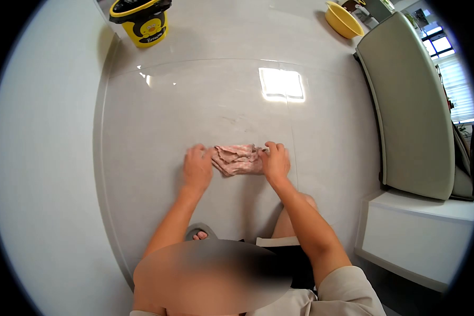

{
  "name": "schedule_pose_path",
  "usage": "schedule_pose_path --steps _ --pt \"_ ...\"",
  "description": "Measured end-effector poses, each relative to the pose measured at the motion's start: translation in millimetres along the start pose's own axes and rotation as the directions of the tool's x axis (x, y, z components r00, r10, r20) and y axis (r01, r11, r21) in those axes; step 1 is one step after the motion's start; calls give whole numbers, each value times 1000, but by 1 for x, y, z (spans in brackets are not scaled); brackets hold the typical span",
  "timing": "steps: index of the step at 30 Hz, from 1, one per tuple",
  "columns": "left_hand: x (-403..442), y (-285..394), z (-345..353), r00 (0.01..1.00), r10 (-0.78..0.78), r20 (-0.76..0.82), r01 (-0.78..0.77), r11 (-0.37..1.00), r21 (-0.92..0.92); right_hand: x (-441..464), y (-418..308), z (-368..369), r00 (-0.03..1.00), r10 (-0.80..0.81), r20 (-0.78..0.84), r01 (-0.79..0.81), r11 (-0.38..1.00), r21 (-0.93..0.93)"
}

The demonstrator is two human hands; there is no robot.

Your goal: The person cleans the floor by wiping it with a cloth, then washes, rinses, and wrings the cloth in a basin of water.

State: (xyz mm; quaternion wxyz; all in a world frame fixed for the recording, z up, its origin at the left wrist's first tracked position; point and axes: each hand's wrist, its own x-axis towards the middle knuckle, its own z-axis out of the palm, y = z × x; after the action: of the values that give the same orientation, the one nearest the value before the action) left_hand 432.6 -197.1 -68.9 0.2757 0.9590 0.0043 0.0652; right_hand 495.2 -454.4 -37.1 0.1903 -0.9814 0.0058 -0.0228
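Note:
A crumpled, loosely folded pink patterned cloth [238, 167] lies on the grey tiled floor in front of me. At its left end is my left hand [197, 167], slightly blurred, with its fingers apart and the thumb side close against the cloth's edge. I cannot tell whether it touches the cloth. My right hand [276, 163] is at the opposite end, thumb and fingers closed on the cloth's right edge. Faint dark smudges [231, 124] mark the floor just beyond the cloth.
A yellow and black bucket [148, 30] lined with a black bag stands far left by the white wall [42, 131]. A yellow basin [344, 21] sits far right. Along the right are a large beige upholstered panel [411, 105] and a white low box-like unit [416, 231]. My slippered foot [200, 231] is below.

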Motion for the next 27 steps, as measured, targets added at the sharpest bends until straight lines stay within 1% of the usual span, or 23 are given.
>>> schedule_pose_path --steps 1,4,7,8,11,14,18,21,24,27 --pt "-1 10 4 996 81 35 -82 996 34 -6 0 -6 993 -72 -92 56 986 -159" --pt "-6 40 16 978 198 62 -194 979 -68 -29 15 16 994 -39 105 42 999 -29" --pt "-9 40 34 972 236 3 -235 970 66 -37 14 37 998 -68 13 69 997 -37" --pt "-8 35 40 971 238 15 -239 969 70 -36 16 41 995 -97 21 97 995 -14" --pt "-4 22 50 974 222 47 -225 970 88 -17 19 59 991 -132 22 133 990 -55" --pt "16 23 49 981 190 36 -193 973 129 16 10 70 986 -163 26 163 987 15" --pt "67 2 45 988 152 27 -154 975 160 74 -13 86 959 -280 -41 283 957 72" --pt "103 -17 42 989 146 -3 -142 971 192 113 -37 95 953 -303 -15 303 949 89" --pt "133 -34 40 991 131 -35 -121 971 208 148 -63 109 938 -343 -49 346 932 107" --pt "169 -52 34 990 113 -86 -92 970 224 189 -84 122 895 -441 -61 444 895 47"
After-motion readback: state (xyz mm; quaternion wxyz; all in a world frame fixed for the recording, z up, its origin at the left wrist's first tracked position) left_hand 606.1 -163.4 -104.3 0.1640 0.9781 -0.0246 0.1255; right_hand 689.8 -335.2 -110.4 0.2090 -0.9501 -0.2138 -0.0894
